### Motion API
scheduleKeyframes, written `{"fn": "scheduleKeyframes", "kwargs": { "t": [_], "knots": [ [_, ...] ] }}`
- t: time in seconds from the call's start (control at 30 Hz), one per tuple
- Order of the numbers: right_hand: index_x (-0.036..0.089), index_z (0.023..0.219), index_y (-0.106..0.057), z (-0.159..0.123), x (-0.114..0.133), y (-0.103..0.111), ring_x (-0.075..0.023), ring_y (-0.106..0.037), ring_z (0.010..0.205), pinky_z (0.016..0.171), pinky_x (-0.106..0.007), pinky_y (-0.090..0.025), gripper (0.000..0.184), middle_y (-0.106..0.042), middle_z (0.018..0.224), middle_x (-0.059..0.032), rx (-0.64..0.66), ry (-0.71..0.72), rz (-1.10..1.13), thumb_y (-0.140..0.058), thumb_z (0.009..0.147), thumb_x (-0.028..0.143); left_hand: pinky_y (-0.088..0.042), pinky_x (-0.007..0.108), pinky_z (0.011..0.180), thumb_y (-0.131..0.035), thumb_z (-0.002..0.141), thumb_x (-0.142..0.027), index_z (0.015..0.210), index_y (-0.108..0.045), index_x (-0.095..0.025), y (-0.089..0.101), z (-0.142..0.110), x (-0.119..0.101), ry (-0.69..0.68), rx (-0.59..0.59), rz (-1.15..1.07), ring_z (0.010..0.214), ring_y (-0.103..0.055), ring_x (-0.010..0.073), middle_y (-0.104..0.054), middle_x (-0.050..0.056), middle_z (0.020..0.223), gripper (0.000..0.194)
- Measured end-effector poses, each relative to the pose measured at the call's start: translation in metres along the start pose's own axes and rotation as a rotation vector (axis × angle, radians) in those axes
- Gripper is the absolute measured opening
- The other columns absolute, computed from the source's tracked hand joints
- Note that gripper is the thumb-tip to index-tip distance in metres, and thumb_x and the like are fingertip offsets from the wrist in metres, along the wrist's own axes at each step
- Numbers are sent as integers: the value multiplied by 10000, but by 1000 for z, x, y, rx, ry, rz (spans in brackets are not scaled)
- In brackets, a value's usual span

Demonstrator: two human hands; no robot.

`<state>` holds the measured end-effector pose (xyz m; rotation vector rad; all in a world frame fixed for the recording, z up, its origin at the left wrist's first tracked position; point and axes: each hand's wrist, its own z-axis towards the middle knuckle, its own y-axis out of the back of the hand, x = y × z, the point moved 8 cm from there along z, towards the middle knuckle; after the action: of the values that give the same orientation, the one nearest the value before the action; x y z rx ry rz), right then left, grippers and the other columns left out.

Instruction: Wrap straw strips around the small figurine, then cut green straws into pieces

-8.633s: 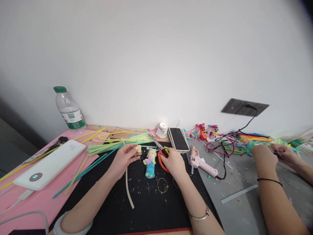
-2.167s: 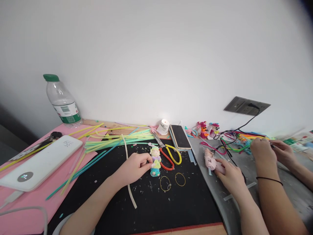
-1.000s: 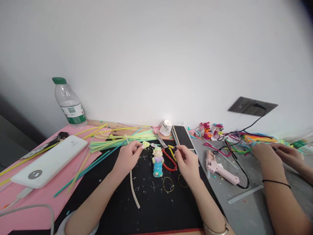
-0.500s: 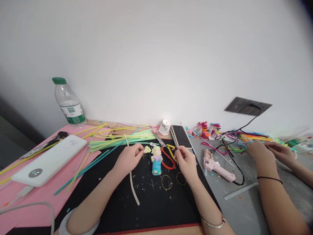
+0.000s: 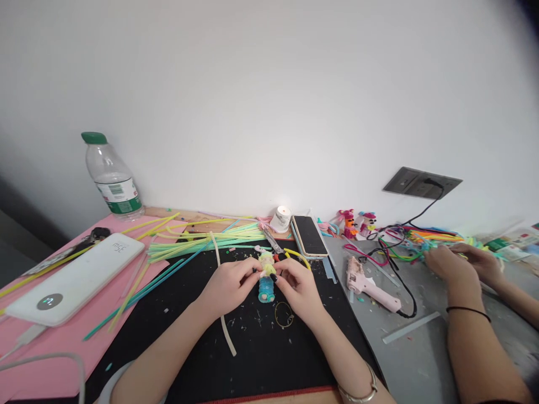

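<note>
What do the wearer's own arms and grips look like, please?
The left grip and right grip are ungloved, with black patches at some fingertips, polish or covers unclear. A silver-coloured bangle circles the right forearm; a wide pale band, bangle or cuff unclear, rings the left.

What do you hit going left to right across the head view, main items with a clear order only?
Green-capped bottle → left hand → small figurine → right hand → pink glue gun → co-worker's hand.
</note>
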<state>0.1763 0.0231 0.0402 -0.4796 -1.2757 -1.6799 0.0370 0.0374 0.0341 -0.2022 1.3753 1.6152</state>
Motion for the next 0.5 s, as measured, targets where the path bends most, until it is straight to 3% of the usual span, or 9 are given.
{"fn": "scheduleKeyframes", "kwargs": {
  "t": [0.27,0.5],
  "knots": [
    [203,868,-652,-4,-11,-7,-151,-558,673,599,-260,-458,150,-630,810,-39,-20,-121,166,-524,846,279,-386,235,655,-427,888,-305,887,-577,-213,-5,1,-5,7,38,-41,738,-575,147,-653,16,826,175],
    [191,944,-619,-4,-14,-4,-130,-527,603,528,-237,-435,173,-603,760,-29,-62,-156,214,-546,826,294,-357,238,631,-384,899,-295,817,-547,-208,-6,2,-2,23,53,-24,689,-555,147,-616,4,740,202]
  ]
}}
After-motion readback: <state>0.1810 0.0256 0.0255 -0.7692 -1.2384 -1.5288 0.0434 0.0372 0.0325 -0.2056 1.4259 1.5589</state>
